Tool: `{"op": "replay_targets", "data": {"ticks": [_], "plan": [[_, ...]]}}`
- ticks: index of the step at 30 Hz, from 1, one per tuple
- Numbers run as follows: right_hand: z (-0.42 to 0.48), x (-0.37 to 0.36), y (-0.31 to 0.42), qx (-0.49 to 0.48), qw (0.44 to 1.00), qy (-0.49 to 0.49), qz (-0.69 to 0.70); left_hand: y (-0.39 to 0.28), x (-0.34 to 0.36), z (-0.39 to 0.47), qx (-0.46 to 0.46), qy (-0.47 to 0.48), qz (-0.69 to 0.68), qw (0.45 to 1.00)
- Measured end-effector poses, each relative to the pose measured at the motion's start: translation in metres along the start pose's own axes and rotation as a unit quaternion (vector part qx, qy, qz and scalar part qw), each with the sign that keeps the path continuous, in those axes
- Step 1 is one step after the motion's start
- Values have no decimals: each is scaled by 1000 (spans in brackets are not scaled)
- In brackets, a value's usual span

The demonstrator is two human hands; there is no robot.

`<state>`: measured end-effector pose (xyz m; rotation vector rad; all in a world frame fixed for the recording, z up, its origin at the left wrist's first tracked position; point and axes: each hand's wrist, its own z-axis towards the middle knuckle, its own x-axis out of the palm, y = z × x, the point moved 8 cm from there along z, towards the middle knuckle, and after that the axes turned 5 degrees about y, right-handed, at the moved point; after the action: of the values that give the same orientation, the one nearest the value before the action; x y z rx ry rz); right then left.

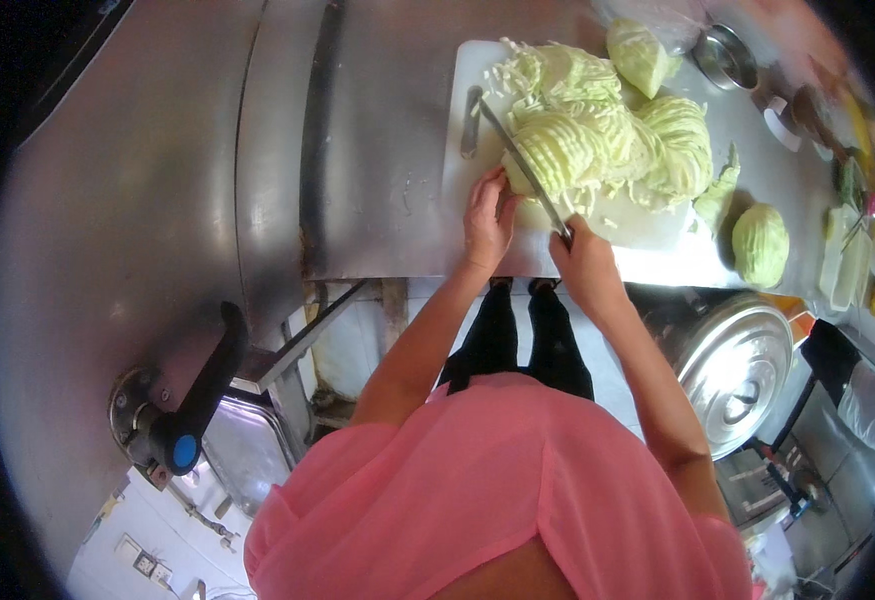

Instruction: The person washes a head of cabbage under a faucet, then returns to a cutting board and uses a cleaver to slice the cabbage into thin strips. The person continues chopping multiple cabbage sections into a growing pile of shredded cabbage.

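Note:
My right hand grips the handle of a kitchen knife. Its blade slants up and left across the left end of a sliced cabbage piece. At the near left end of that piece, my left hand holds it with bent fingers. A white plastic cutting board lies under the cabbage, with a handle slot near its left edge. Shredded cabbage is heaped at the back of the board. Another cut cabbage portion sits at its right side.
Beyond the board is a cabbage chunk beside a round metal container. To the right lie a loose cabbage leaf and a cabbage. A large metal lid is below the counter; a black lever handle projects at left.

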<state>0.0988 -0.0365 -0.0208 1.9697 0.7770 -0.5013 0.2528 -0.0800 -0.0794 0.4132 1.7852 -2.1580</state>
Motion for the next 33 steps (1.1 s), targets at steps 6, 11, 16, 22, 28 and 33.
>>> {"op": "replay_targets", "data": {"ticks": [6,11,16,22,28,33], "plan": [[47,20,-19,-60,998,-34,16,6,3,3,7,-10,25,1000],[10,-6,11,-34,997,-30,63,4,-1,-1,15,-1,14,1000],[5,-10,24,-59,996,-59,40,-5,0,3,16,0,-27,1000],[-10,-4,4,18,999,1,-29,5,2,1,3,-6,5,1000],[37,25,-6,-35,999,-26,-10,7,3,-1,33,-13,38,999],[41,22,-15,-55,998,-26,5,-1,3,1,32,-20,33,999]]}}
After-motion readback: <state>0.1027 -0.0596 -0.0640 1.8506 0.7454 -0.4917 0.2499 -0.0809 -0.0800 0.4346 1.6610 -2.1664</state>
